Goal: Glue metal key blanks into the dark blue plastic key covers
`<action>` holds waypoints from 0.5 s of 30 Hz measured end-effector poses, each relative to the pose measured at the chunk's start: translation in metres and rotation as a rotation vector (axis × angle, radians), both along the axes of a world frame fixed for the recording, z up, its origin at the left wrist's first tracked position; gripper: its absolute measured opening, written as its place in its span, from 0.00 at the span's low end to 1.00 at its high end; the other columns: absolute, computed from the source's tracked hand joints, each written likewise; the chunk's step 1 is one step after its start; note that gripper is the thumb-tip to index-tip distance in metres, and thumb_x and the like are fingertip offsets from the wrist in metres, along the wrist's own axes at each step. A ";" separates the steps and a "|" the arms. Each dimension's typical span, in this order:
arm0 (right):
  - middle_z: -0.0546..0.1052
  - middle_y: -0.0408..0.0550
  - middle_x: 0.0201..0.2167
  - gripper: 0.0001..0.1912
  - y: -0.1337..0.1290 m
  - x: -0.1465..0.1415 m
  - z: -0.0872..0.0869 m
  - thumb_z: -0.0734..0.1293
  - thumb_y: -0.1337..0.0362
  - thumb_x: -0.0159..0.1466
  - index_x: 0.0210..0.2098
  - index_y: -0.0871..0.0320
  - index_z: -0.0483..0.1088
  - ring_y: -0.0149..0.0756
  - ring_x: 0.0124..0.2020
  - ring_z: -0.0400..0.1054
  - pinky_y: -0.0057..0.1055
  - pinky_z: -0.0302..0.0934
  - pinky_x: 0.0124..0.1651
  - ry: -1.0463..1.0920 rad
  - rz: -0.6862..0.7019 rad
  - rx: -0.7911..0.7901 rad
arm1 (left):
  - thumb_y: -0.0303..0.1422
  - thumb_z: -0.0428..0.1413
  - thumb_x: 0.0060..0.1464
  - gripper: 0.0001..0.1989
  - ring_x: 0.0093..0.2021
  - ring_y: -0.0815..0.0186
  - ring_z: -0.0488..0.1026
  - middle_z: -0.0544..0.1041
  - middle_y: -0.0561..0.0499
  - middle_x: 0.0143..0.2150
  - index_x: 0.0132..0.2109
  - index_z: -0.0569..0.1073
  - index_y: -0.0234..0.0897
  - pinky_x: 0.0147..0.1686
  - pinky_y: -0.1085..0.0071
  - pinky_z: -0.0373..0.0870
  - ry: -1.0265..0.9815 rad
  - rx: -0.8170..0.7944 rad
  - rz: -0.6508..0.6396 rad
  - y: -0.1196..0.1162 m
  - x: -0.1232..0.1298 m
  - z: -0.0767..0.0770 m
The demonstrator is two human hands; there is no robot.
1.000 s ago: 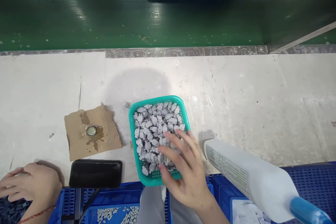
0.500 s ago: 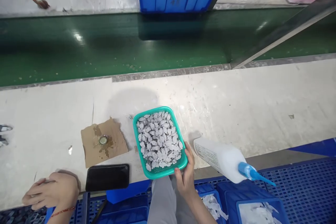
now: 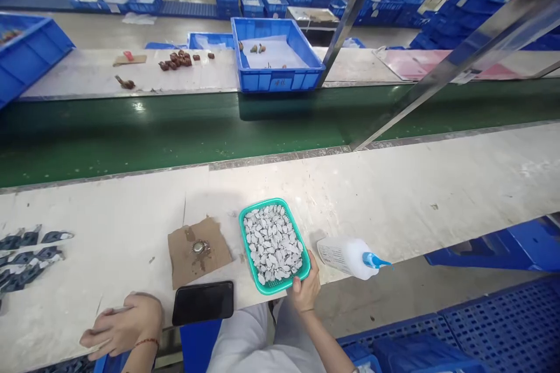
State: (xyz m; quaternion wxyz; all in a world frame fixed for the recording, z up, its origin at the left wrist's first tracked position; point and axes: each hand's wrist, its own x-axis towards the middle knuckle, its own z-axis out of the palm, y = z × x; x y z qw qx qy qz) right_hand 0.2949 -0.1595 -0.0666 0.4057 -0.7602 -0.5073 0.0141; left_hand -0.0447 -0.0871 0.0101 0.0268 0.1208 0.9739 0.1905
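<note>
The right hand (image 3: 305, 289) grips the near-right corner of the teal basket (image 3: 262, 287), full of grey pieces (image 3: 273, 243), at lower centre. The left hand (image 3: 125, 329) rests flat and empty on the table (image 3: 394, 198), lower left.

Clearance on the white bench

Basket (image 3: 245, 227) sits between cardboard (image 3: 214, 250) and bottle (image 3: 343, 255), phone (image 3: 202, 302) near; bare bench (image 3: 437, 192) lies open rightward.
</note>
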 end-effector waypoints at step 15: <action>0.73 0.73 0.59 0.40 -0.004 0.000 -0.009 0.51 0.42 0.72 0.70 0.68 0.59 0.68 0.57 0.71 0.54 0.66 0.50 0.049 -0.087 0.009 | 0.49 0.63 0.36 0.34 0.66 0.21 0.62 0.70 0.35 0.64 0.52 0.71 0.45 0.52 0.28 0.68 -0.154 0.029 -0.665 -0.027 -0.027 -0.027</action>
